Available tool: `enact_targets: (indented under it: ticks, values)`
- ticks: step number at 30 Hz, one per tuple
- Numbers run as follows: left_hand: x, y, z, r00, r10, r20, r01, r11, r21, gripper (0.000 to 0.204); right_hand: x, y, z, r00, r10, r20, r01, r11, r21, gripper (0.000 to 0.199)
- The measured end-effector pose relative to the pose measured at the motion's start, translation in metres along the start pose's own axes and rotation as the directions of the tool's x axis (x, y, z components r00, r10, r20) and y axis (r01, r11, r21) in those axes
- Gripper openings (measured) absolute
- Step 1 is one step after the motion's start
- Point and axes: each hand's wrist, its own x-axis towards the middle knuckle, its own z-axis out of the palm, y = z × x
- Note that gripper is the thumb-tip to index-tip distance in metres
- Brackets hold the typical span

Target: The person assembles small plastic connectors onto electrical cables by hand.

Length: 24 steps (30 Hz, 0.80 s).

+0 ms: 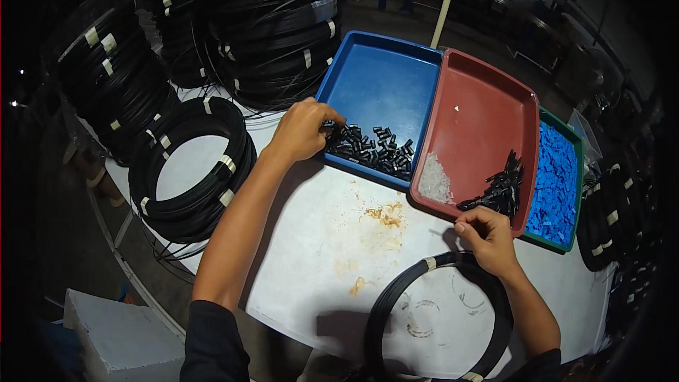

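My left hand [303, 131] reaches over the near left corner of a blue tray [389, 74]. Its fingers are curled down among small black tube-shaped pieces [382, 152], and the fingertips are partly hidden there. Over the near edge of a red tray [488, 92], my right hand [491, 240] has thumb and forefinger closed in a pinch; what sits between them is too small to make out. Below that hand lies a coil of black cable [385, 304] bound with pale tape, its far right side passing under the palm and wrist.
Small clear pieces [434, 180] and slim black pieces [501, 187] lie in the red tray. A green tray [574, 230] holds many blue pieces [553, 184]. Tall stacks of black coils [272, 35] stand at the back left, with another coil [240, 141] on the white table [304, 269].
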Motion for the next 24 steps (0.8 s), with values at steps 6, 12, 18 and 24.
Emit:
enact_targets:
  ticks: [6, 12, 18, 24]
  values:
    - [0.023, 0.014, 0.016, 0.981, 0.121, 0.149, -0.137, 0.985, 0.105, 0.020, -0.003, -0.002, 0.014, 0.997, -0.084, 0.002, 0.082, 0.978, -0.190, 0.007]
    - [0.036, 0.001, 0.020, 0.962, 0.135, 0.239, -0.155, 0.985, 0.071, 0.016, -0.002, -0.004, 0.016, 0.998, -0.055, 0.013, 0.057, 0.987, -0.148, 0.008]
    - [0.051, 0.013, 0.016, 0.976, 0.110, 0.189, -0.128, 0.988, 0.086, 0.012, -0.004, -0.008, 0.014, 0.998, -0.043, 0.040, 0.049, 0.985, -0.168, 0.006]
    - [0.057, 0.022, 0.028, 0.948, 0.112, 0.299, -0.135, 0.989, 0.059, 0.016, -0.003, -0.012, 0.015, 0.964, -0.265, 0.015, 0.262, 0.941, -0.216, 0.003]
